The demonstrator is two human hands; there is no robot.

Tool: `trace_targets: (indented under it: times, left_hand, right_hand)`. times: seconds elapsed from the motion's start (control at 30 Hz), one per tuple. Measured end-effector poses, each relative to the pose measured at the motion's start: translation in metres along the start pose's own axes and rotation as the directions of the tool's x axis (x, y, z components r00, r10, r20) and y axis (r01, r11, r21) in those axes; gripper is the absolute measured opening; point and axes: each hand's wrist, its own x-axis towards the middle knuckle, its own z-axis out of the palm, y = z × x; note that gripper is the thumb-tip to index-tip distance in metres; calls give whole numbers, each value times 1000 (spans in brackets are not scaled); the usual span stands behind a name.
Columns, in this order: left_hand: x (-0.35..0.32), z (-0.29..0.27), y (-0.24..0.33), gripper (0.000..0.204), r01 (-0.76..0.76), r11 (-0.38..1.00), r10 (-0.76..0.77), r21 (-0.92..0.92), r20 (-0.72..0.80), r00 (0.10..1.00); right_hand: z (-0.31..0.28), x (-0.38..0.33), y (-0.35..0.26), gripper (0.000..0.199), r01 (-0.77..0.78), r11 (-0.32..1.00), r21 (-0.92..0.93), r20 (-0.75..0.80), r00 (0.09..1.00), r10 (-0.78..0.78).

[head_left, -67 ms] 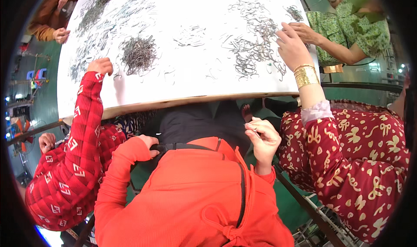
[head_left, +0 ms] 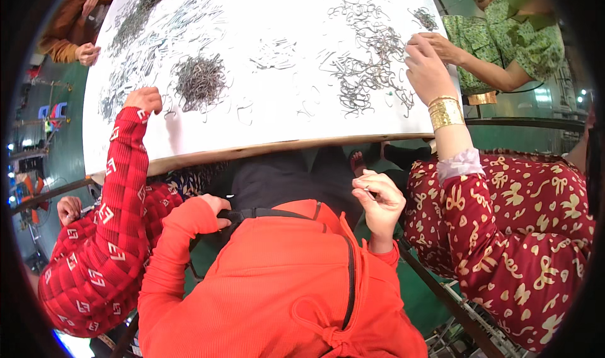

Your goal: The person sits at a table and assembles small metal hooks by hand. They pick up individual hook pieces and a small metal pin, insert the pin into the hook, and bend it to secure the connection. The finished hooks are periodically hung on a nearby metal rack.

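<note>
My left hand [head_left: 213,208] is low at my left hip, its fingers bent around the end of a black waist strap [head_left: 268,212] on my orange-red jacket [head_left: 271,263]. My right hand [head_left: 381,202] is raised off the table's near edge, thumb and fingers pinched together. A small silvery glint [head_left: 367,189] shows at those fingers; whether it is a ring or a held piece I cannot tell. Beyond my hands, thin dark curved pieces lie on the white table [head_left: 271,100], in a dense heap [head_left: 200,82] and a loose spread [head_left: 372,62].
On my left, a co-worker's hand [head_left: 144,100] in a red checked sleeve hovers over the table. To my right, a hand [head_left: 428,71] with a gold bracelet reaches over the pieces. Opposite sit people in green [head_left: 498,49] and brown [head_left: 66,27] clothing.
My right hand has turned slightly and shifted a little left. The left co-worker's hand has moved slightly, and the braceleted hand has shifted a bit toward the right edge.
</note>
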Motion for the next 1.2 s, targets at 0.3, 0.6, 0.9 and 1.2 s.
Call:
trace_targets:
  times: [0.3,0.6,0.9,1.2]
  left_hand:
    - [73,-112,71,9,-477,875,386,82,-711,587]
    - [180,-126,99,15,-319,912,375,258,-840,393]
    - [143,-132,87,10,-553,828,327,94,-882,340]
    - [51,-121,46,12,-338,941,276,1,-579,767]
  right_hand:
    - [26,14,-7,13,-7,999,-39,79,997,10]
    - [32,24,-15,11,-105,993,-61,97,989,110]
    - [25,30,-15,12,-60,992,-110,58,996,67]
    - [2,27,-11,16,-85,985,-152,-46,996,79]
